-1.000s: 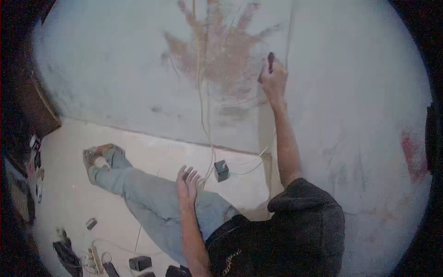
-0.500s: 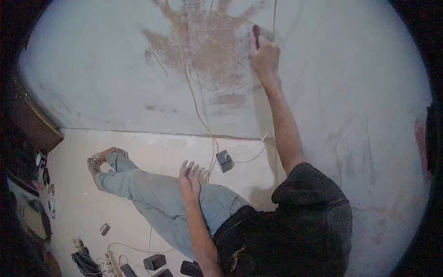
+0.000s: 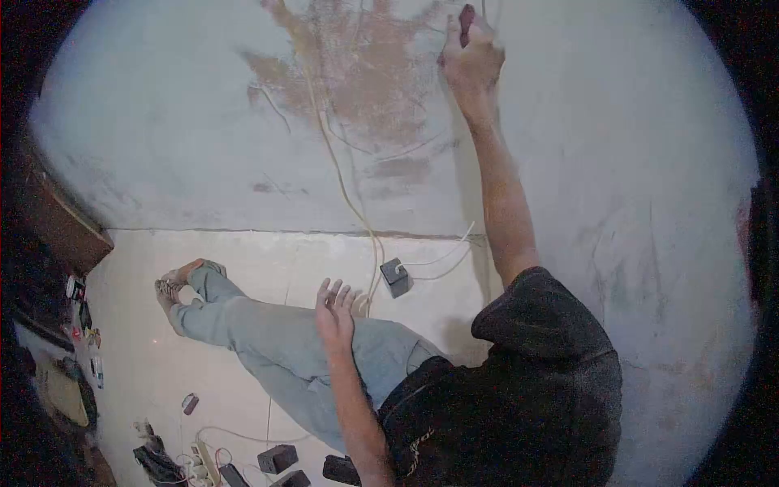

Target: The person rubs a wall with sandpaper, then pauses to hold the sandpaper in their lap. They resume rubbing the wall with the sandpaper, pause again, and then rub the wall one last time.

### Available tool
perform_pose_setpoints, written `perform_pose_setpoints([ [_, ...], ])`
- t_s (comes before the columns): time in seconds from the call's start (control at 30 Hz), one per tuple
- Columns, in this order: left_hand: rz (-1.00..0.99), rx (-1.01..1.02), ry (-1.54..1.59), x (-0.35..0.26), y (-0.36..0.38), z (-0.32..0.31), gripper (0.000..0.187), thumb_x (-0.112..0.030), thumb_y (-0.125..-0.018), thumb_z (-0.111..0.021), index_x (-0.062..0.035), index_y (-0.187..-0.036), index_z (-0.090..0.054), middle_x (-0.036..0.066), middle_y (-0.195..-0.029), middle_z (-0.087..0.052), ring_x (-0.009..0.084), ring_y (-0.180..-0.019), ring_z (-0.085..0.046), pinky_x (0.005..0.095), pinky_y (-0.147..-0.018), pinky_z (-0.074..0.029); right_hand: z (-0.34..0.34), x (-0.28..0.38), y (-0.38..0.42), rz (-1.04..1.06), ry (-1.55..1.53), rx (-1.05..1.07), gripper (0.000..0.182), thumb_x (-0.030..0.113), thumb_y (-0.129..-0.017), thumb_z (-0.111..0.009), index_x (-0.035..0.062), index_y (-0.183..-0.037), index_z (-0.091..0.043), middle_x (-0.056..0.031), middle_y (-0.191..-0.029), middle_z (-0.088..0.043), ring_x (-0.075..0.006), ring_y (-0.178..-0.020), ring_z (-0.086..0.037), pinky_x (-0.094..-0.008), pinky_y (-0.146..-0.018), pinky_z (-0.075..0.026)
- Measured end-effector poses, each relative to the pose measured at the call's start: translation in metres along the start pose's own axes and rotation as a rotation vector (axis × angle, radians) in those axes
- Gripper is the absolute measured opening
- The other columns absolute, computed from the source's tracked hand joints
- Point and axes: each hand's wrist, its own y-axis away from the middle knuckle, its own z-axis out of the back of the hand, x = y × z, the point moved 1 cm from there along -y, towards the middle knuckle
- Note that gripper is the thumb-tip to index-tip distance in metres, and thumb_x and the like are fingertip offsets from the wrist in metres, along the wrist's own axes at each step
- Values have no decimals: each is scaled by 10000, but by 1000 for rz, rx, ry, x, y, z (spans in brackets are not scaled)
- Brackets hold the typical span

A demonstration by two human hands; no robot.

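Note:
My right hand [image 3: 475,65] is raised against the pale wall [image 3: 552,162], its fingers wrapped round a dark red handle [image 3: 466,24]. What the handle belongs to is hidden behind the hand and smeared by motion. To its left, the wall has a rough brownish patch [image 3: 377,81] with flaked edges and scratches. My left hand [image 3: 334,312] is held over my thigh [image 3: 284,325], fingers apart and nothing in it.
A thin cord [image 3: 341,174] runs down the wall to the floor. Near the wall's foot sits a black box [image 3: 395,277] with a white cable. A power strip [image 3: 207,463], more black boxes [image 3: 277,458] and a small dark object [image 3: 190,403] lie on the tiled floor [image 3: 138,357].
My right hand has moved up along the wall with the red-handled thing. The view has shifted slightly. My left hand stays over the thigh, open.

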Motion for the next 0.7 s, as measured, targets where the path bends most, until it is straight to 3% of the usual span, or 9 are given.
perform_pose_setpoints([
  [0.1,5,12,-3,0,1,-1,498,-203,-892,-489,1,-1325,-354,204,-1256,-405,335,-1095,-452,449,-942,-427,9,8,38,-22,117,361,341,339,-911,-508,47,-935,-682,-247,-828,-642,-343,-793,-646,-443,-700,-498],
  [0.2,9,3,5,-1,0,-1,490,-213,-899,-495,-3,-1320,-356,203,-1255,-405,330,-1100,-449,446,-939,-431,6,3,75,1,8,502,338,354,-909,-506,93,-1040,-678,-210,-874,-657,-346,-837,-640,-443,-739,-496],
  [0.27,-17,2,22,3,5,-3,488,-216,-900,-499,-6,-1318,-358,199,-1242,-417,321,-1089,-456,441,-928,-435,0,0,80,-48,-83,483,355,358,-900,-523,78,-1062,-669,-171,-930,-667,-350,-861,-631,-421,-759,-494],
  [0.33,-24,38,54,2,1,0,478,-216,-898,-508,-9,-1307,-370,187,-1206,-446,301,-1054,-477,425,-900,-444,-9,-4,70,161,-68,266,359,353,-897,-526,74,-1074,-668,-166,-956,-668,-332,-841,-640,-411,-755,-496],
  [0.4,-33,37,66,2,2,2,461,-207,-889,-511,-8,-1286,-389,172,-1164,-474,278,-1006,-501,401,-871,-453,-4,-5,43,0,-103,368,407,366,-884,-575,-6,-1026,-655,-143,-696,-642,-250,-528,-599,-347,-588,-488],
  [0.43,-41,18,46,0,3,-2,452,-200,-883,-509,-7,-1276,-398,166,-1145,-485,268,-984,-511,388,-859,-456,-10,-3,30,87,-78,186,416,376,-891,-564,0,-1048,-644,-160,-705,-645,-244,-532,-604,-351,-569,-482],
  [0.5,-68,19,61,0,2,5,439,-192,-888,-492,-16,-1278,-395,175,-1156,-475,281,-996,-508,420,-862,-470,-9,6,6,25,-27,-28,409,381,-898,-551,36,-1099,-640,-163,-784,-664,-256,-606,-633,-361,-622,-491],
  [0.63,-17,81,95,8,-10,17,449,-198,-882,-493,-28,-1285,-394,169,-1142,-478,277,-980,-513,427,-836,-489,-6,5,2,-30,119,133,429,387,-904,-540,107,-1225,-587,-162,-880,-674,-275,-727,-659,-371,-714,-496],
  [0.7,-37,75,78,7,-10,14,455,-207,-878,-498,-31,-1285,-396,164,-1138,-484,275,-974,-517,422,-834,-488,0,19,25,-8,51,229,398,322,-920,-511,54,-1201,-597,-180,-1067,-646,-312,-967,-636,-377,-840,-483],
])
